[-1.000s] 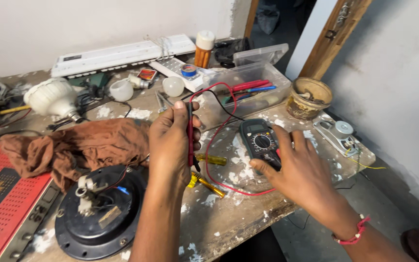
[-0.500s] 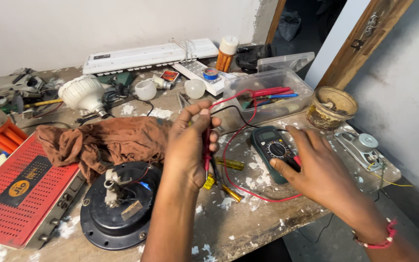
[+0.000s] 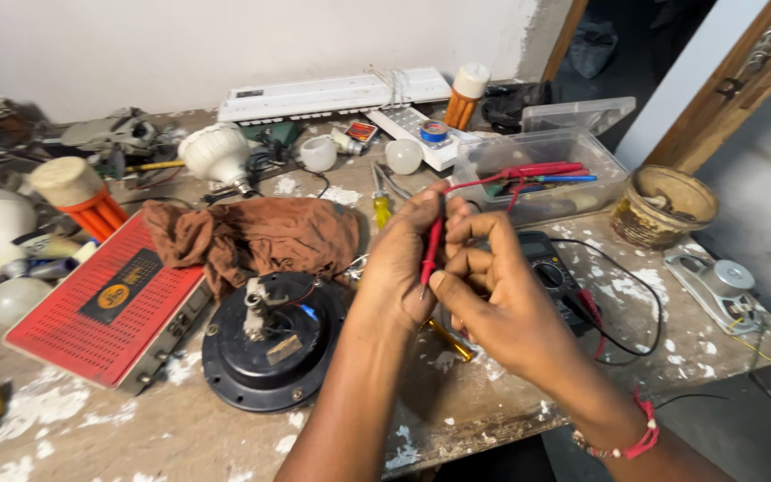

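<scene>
My left hand (image 3: 394,268) grips a red test probe (image 3: 431,253) upright, its tip pointing down, above the middle of the workbench. My right hand (image 3: 501,312) has closed in against it, fingers curled on the probe and thumb at its lower end. The probe's red lead (image 3: 484,181) runs back toward a clear plastic box (image 3: 573,143). A dark multimeter (image 3: 548,268) lies on the bench just behind my right hand, partly hidden by it. Its black lead (image 3: 622,353) loops to the right. A round black motor housing (image 3: 269,348) sits just left of my left forearm.
A brown rag (image 3: 261,234) lies behind the motor and a red perforated case (image 3: 100,312) to its left. White bulbs (image 3: 216,152), a long white fixture (image 3: 332,94), a yellow-handled screwdriver (image 3: 382,207), a rusty tin (image 3: 662,207) and a metal part (image 3: 716,281) crowd the bench (image 3: 180,437).
My right hand has left the multimeter and come left to meet my left hand at the red probe. The view has shifted so that more of the bench's left side shows.
</scene>
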